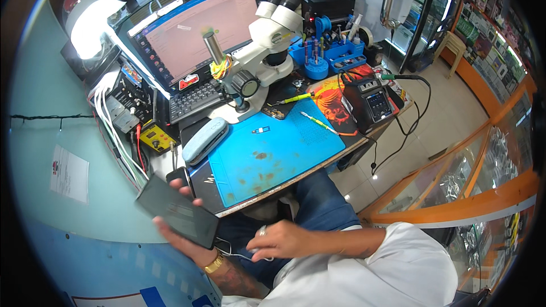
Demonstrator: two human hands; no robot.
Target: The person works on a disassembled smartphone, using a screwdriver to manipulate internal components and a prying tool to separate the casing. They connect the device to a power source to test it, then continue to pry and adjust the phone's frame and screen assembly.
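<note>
Gripping a dark, flat slab (179,211) by its long sides, the left hand (187,245) bends its fingers over one side and its thumb over the other; its palm, behind the slab, is hidden from me. The slab is tilted in front of the near left corner of the tabletop (267,191), its face glossy and faintly reflective. Behind the fingertips a smaller dark phone (180,174) is partly covered. A thin white cable (234,254) loops from beside the slab's lower corner toward the right hand (278,240), whose fingers are bent above the lap; I cannot tell whether they pinch the cable, nor where it ends.

On the tabletop, a smooth blue mat (296,156) with brown blotches reaches almost to the front edge. Near its far edge lies a piece (261,130) too small for me to identify; along its left edge rests a rounded, elongated grey-blue case (206,140). Open space separates the slab from the right hand, crossed by the cable, with the front edge just beyond.
</note>
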